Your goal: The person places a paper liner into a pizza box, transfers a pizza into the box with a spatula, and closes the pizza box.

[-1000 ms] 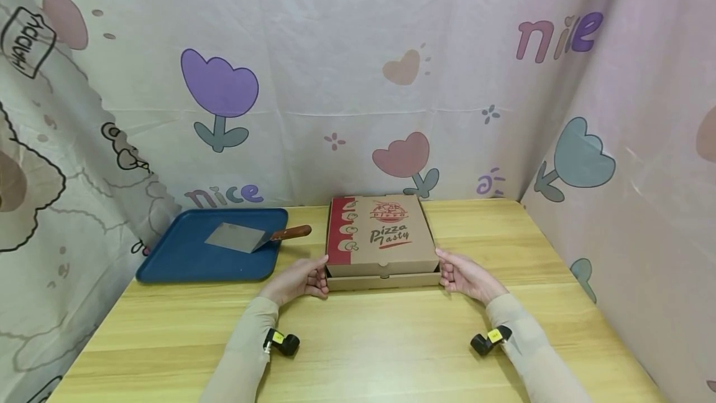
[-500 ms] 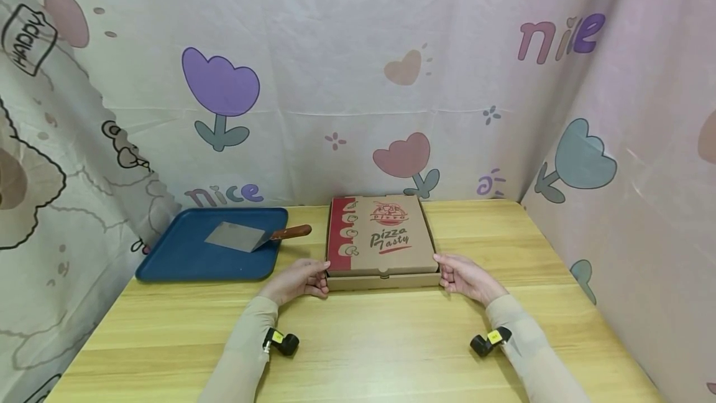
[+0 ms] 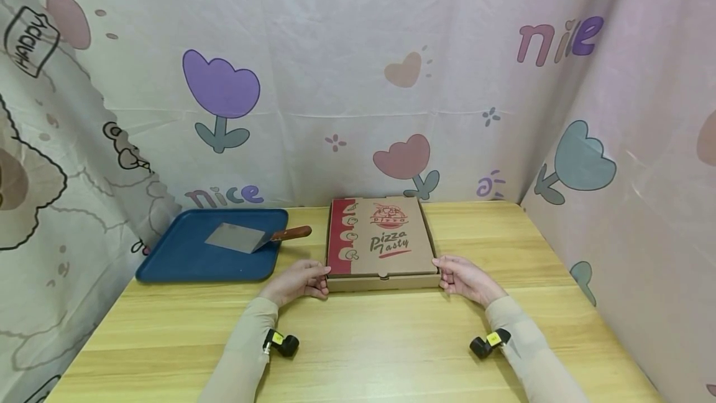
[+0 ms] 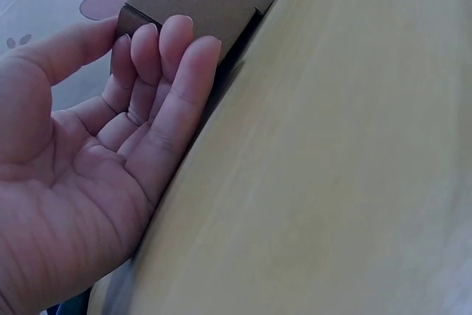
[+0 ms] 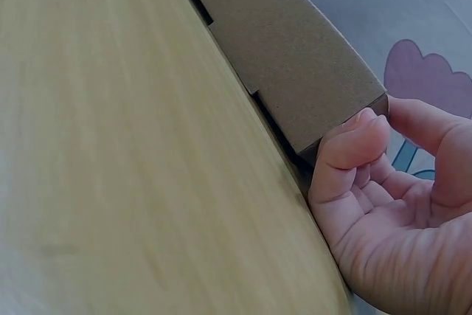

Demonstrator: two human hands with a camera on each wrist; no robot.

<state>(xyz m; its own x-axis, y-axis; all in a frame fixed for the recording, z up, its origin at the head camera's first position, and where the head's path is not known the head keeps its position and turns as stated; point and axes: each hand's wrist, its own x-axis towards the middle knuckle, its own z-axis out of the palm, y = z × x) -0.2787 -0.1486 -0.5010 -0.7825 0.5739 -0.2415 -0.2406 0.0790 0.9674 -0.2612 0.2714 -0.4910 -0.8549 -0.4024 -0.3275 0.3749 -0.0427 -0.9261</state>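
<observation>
A brown cardboard pizza box with a red strip lies flat on the table, its lid down on the base. At its front left corner my left hand grips the box, thumb on the lid's edge and fingers curled against the side. My right hand holds the front right corner the same way. Both wrist views show the box's front wall close up, with the left hand's fingers and the right hand's fingers bent at its corners. What is inside the box is hidden.
On the left of the wooden table lies a blue tray. A metal pizza server rests on it, its wooden handle reaching past the tray's right edge. A printed curtain hangs behind the table and along both sides.
The lid's front edge has come down onto the base, closing the gap at the front. Both thumbs have lowered with it, while the hands have stayed at the front corners.
</observation>
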